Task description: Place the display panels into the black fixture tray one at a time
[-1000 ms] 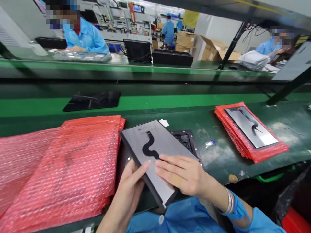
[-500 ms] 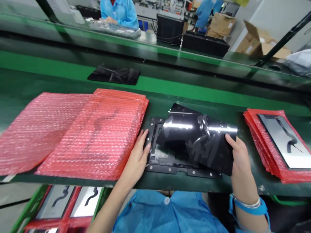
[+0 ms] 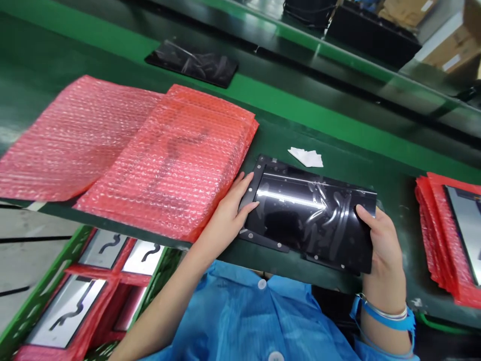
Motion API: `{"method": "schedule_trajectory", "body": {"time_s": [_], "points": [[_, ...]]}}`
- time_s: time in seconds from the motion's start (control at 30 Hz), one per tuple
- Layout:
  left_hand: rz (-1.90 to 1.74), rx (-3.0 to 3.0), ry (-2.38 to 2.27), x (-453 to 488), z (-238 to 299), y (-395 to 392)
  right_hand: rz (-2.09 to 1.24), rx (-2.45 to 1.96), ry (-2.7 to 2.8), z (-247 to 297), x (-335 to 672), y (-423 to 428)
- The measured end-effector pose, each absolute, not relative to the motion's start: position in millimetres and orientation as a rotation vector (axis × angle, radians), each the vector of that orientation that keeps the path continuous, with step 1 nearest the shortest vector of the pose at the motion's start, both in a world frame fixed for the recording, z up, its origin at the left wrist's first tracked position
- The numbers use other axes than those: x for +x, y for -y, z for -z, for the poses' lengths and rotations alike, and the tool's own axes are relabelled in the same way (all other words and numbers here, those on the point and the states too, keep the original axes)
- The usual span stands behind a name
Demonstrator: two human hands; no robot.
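A glossy black display panel (image 3: 300, 210), covered with wrinkled clear film, lies face up in a black jig frame (image 3: 263, 165) on the green bench. My right hand (image 3: 379, 235) grips the panel's right end, thumb on top. My left hand (image 3: 231, 213) rests at the panel's left end, fingertips on the panel edge and the jig's corner. Both forearms come out of blue sleeves, and a blue wrist strap with a silver bangle sits on my right wrist.
Stacks of red bubble-wrap bags (image 3: 173, 160) lie left of the jig. More red bags with a panel on them (image 3: 454, 235) sit at the right. Below left, a green crate (image 3: 33, 306) holds bagged panels. White paper scrap (image 3: 306, 157) behind the jig. Another black panel (image 3: 191, 62) on the conveyor.
The panel went from grey back up to glossy face up, then came down from a tilt into the jig. My left hand moved to its left edge. The view swung down.
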State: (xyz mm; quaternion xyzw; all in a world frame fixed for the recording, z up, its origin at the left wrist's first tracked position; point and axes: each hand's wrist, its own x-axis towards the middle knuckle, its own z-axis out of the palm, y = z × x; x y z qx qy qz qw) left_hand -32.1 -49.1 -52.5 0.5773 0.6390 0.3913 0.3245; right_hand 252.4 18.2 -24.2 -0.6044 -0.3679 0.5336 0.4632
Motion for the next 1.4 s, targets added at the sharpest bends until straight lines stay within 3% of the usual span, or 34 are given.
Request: {"method": "schedule_trajectory", "body": {"time_s": [1.4], "points": [[-0.955, 1.742, -1.692, -29, 63, 51, -1.276, -1.590, 1.055, 22, 248, -23]]}}
